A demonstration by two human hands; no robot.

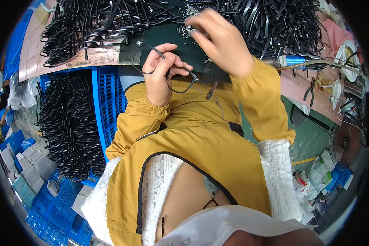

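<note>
The left hand [162, 76] pinched a dark, thin-rimmed, rounded eyeglass frame [181, 92] between thumb and fingers, above the mustard cloth smock [197, 107]. The blurred right hand [224, 45] held thumb and forefinger spread over slender, silvery metal bits [189, 31] on a dark green mat [162, 36].

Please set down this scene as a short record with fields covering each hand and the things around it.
Left hand: holding a black glasses frame
Right hand: fingertips at small metal pieces; blurred, grip unclear
Table, upper left: stacked black frames
Table, upper right: heap of black temple arms
Right of right sleeve: blue-bodied tool, pliers
Left of person: blue crate, filled with black eyewear pieces
</note>
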